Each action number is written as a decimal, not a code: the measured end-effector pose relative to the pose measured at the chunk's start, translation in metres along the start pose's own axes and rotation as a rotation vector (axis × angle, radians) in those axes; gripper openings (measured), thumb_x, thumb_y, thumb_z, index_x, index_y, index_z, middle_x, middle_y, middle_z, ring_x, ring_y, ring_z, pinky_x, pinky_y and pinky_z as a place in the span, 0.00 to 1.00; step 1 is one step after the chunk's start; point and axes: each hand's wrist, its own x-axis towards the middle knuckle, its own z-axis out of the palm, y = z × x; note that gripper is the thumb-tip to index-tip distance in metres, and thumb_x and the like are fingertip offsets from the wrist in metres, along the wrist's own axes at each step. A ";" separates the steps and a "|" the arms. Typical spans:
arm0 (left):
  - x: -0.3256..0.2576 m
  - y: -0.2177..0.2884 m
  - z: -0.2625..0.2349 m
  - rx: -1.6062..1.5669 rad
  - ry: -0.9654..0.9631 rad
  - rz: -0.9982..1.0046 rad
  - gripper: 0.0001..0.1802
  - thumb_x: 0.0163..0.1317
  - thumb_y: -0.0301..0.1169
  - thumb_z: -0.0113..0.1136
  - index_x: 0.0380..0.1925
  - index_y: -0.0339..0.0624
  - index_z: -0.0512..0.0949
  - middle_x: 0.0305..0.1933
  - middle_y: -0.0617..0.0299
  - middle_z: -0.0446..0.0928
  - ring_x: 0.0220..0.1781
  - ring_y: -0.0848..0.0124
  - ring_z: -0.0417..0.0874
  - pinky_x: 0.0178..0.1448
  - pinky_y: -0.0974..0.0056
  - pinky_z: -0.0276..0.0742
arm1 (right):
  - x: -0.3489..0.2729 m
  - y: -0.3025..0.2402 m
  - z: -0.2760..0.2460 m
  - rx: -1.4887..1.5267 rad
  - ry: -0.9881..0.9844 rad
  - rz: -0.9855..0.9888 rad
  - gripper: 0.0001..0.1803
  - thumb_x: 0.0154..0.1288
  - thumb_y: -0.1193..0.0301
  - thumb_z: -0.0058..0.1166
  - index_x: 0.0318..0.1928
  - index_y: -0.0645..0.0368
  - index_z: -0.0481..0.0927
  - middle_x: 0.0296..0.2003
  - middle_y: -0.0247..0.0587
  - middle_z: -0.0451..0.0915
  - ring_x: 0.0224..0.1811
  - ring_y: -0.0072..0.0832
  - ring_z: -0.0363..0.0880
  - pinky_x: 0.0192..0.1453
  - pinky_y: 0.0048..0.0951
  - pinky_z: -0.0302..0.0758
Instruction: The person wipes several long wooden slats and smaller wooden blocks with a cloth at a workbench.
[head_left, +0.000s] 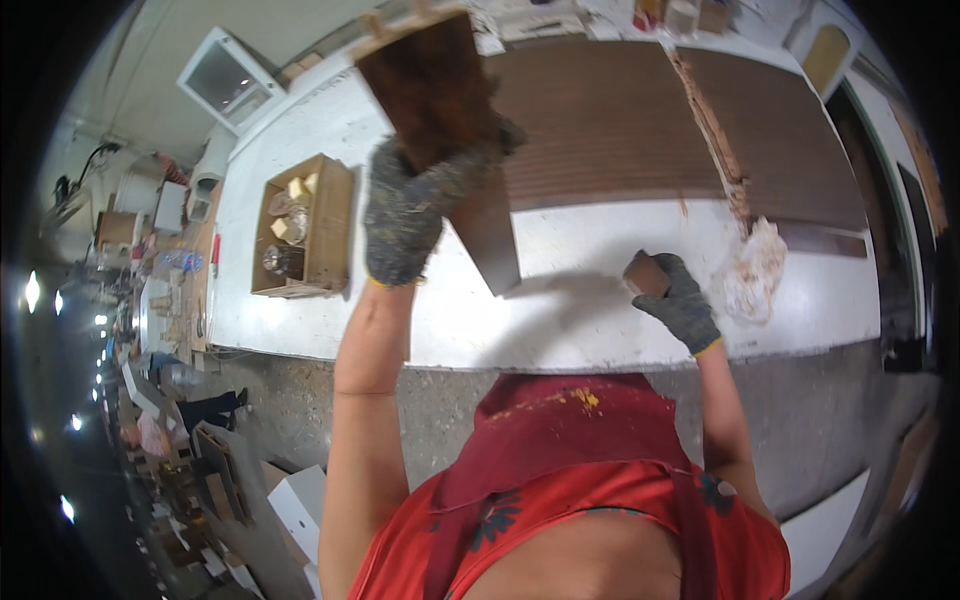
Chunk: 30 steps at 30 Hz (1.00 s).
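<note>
My left hand (402,215), in a dark grey work glove, is closed round a dark brown wooden piece (425,85) raised over the table. Pale pegs stick out of its far end, blurred by motion. Below the glove a brown tapered part (488,235) reaches down toward the tabletop; whether it belongs to the same piece I cannot tell. Off to the right, my gloved right hand (685,312) grips a small brown block (648,275) just above the white table (600,335), apart from the wooden piece.
A wooden box (335,225) with pale blocks and a glass jar stands on the left. Large brown panels (590,110) cover the far side, a rough wood strip (705,115) lying across them. Crumpled clear plastic (757,270) lies right. A red marker (215,250) rests near the left edge.
</note>
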 end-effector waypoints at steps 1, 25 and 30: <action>-0.001 0.000 0.004 -0.062 0.034 -0.003 0.26 0.54 0.35 0.69 0.50 0.32 0.76 0.45 0.52 0.82 0.45 0.63 0.84 0.52 0.61 0.81 | 0.009 -0.018 -0.006 0.113 0.037 0.024 0.39 0.44 0.67 0.73 0.57 0.59 0.67 0.46 0.43 0.76 0.47 0.30 0.76 0.46 0.34 0.77; 0.000 -0.016 0.033 0.425 0.306 -0.021 0.23 0.57 0.33 0.65 0.52 0.41 0.74 0.41 0.60 0.81 0.39 0.75 0.78 0.45 0.67 0.75 | 0.111 -0.277 0.000 -0.113 1.030 -0.987 0.28 0.55 0.86 0.59 0.58 0.56 0.74 0.58 0.38 0.72 0.64 0.33 0.68 0.67 0.34 0.69; 0.000 -0.005 0.033 0.406 0.222 -0.135 0.33 0.58 0.31 0.64 0.63 0.39 0.63 0.51 0.51 0.74 0.49 0.64 0.79 0.54 0.59 0.75 | 0.117 -0.273 -0.010 -0.105 1.043 -0.879 0.22 0.61 0.83 0.54 0.57 0.62 0.72 0.56 0.38 0.74 0.59 0.30 0.72 0.66 0.32 0.69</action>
